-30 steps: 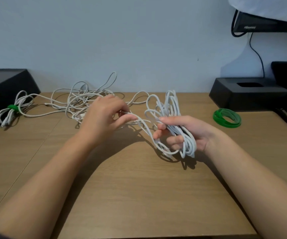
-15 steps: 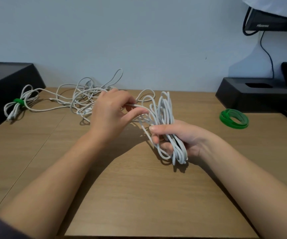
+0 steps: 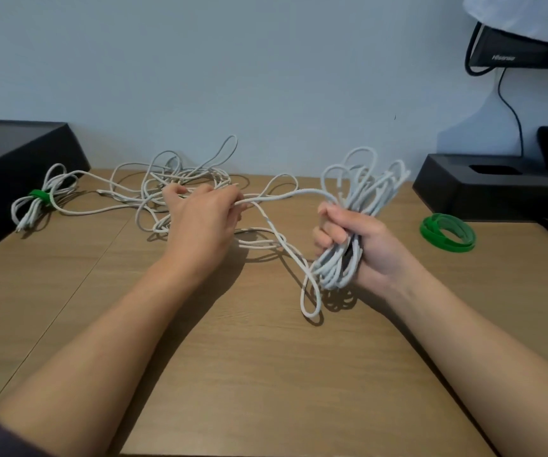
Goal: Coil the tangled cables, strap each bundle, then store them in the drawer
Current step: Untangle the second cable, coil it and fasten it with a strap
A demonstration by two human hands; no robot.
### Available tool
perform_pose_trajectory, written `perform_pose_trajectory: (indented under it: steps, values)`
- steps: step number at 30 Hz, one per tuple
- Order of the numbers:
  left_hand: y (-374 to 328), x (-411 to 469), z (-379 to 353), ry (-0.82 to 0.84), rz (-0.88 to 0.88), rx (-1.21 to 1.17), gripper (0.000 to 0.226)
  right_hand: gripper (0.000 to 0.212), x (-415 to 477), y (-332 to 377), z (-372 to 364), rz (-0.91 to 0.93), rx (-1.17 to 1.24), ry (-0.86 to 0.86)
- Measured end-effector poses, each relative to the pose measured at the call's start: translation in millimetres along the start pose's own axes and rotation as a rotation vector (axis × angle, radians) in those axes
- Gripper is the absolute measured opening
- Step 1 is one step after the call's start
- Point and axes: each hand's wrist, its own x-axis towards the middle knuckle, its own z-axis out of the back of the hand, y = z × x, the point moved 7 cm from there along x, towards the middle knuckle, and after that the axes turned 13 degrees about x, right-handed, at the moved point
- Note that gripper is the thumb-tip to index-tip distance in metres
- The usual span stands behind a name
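White cable dominates the head view. At centre right of the frame, the right grip (image 3: 361, 245) is clenched around a half-made coil (image 3: 333, 270), with fingers curled round its middle. Loops fan out above the fist and hang below it. One long loop drops toward the wooden bench (image 3: 266, 374); whether it touches cannot be told.

A single strand (image 3: 286, 195) runs from the top of the coil leftward to the left grip (image 3: 200, 222) at frame centre. That grip pinches the strand in curled fingers above the bench. Beyond it, toward the upper left, more white cable lies in a loose tangle (image 3: 180, 179) on the bench near the pale wall (image 3: 266, 77).

At far left, a coiled bundle (image 3: 32, 212) cinched with a green strap (image 3: 39, 195) lies on the bench just beside a black box (image 3: 12, 159). At right, a roll of green strapping (image 3: 447, 232) lies flat on the bench, apart from the right grip and just in front of a black stand (image 3: 496, 192).

The edge of a dark monitor (image 3: 513, 51) shows in the upper right corner, with a black lead (image 3: 516, 127) hanging from it. Both bare forearms reach in from the bottom edge.
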Motion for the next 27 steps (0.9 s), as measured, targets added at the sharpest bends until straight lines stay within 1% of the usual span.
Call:
perform_pose_trajectory:
  steps: [2,4,6,9,10,11,12,13,14,16,18,19,20,21,22,25,27]
  values:
    - [-4,-1,3,-0.004,-0.022,-0.051,0.017,0.013,1,6,6,0.092,0.113,-0.073]
    - [-14,-4,9,0.008,-0.065,-0.241,0.014,0.015,1,12,11,0.172,0.213,-0.144]
    - [-23,-7,13,0.103,-0.029,-0.584,0.01,0.017,2,17,15,0.233,0.304,-0.184]
    - [-29,-8,11,0.246,0.148,-1.198,0.005,0.023,2,23,19,0.273,0.356,-0.216]
    - [-30,-8,8,0.297,0.206,-1.362,0.007,0.026,2,24,20,0.283,0.359,-0.221]
    - [-30,-8,4,0.334,0.242,-1.473,0.009,0.029,1,26,21,0.29,0.357,-0.228]
    - [-29,-8,1,0.343,0.265,-1.512,0.011,0.031,1,27,20,0.29,0.347,-0.235]
    - [-25,-7,-3,0.329,0.287,-1.489,0.012,0.033,0,26,19,0.279,0.323,-0.242]
    - [-21,-6,-7,0.296,0.309,-1.405,0.015,0.034,0,25,19,0.26,0.285,-0.247]
    - [-13,-6,-11,0.23,0.308,-1.1,0.022,0.034,-1,22,15,0.234,0.156,-0.239]
    - [-14,-6,-11,0.229,0.215,-0.74,0.023,0.039,-2,18,12,0.237,0.017,-0.222]
    - [-18,-8,-10,0.259,0.152,-0.614,0.022,0.038,-2,17,9,0.238,-0.033,-0.216]
    - [-24,-10,-10,0.298,0.081,-0.53,0.022,0.03,-1,14,7,0.23,-0.068,-0.196]
    - [-31,-13,-11,0.337,0.007,-0.472,0.021,0.021,0,11,4,0.204,-0.096,-0.164]
    - [-38,-17,-11,0.371,-0.057,-0.43,0.021,0.017,1,9,2,0.177,-0.127,-0.128]
    - [-49,-21,-14,0.435,-0.136,-0.414,0.022,0.022,-1,3,-4,0.116,-0.206,-0.04]
    - [-50,-21,-15,0.461,-0.154,-0.452,0.023,0.027,-4,3,-6,0.099,-0.202,-0.059]
